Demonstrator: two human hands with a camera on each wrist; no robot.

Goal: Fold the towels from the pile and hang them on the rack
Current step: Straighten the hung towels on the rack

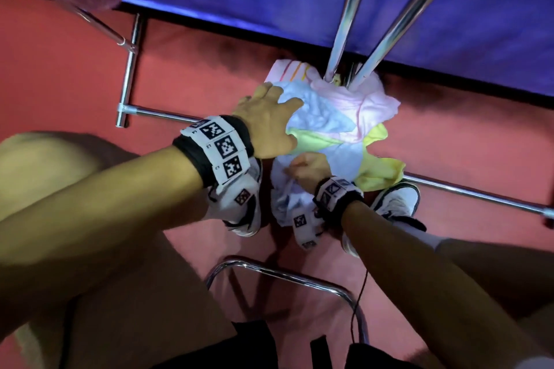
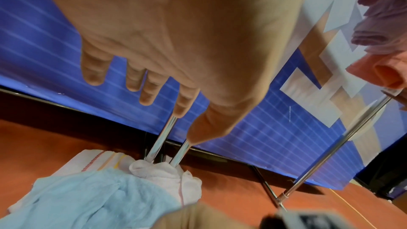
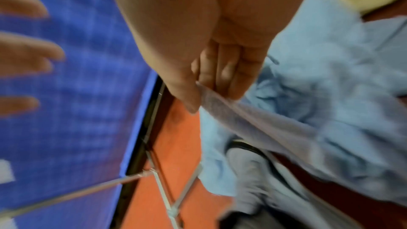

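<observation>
Red floor [image 1: 75, 69], blue towel [image 3: 330, 76] in right grip [image 3: 211, 83]

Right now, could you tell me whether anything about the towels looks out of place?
Yes: the towel pile lies crumpled on the red floor, bunched around the rack's metal legs beside the person's shoes.

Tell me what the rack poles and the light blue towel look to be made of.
Rack poles: apparently polished, chrome-like metal tubing, with bright mirror streaks along them. Light blue towel: soft, matte woven cloth, probably cotton terry; it crumples into loose folds and its nap looks fuzzy where the right hand pinches an edge.
</observation>
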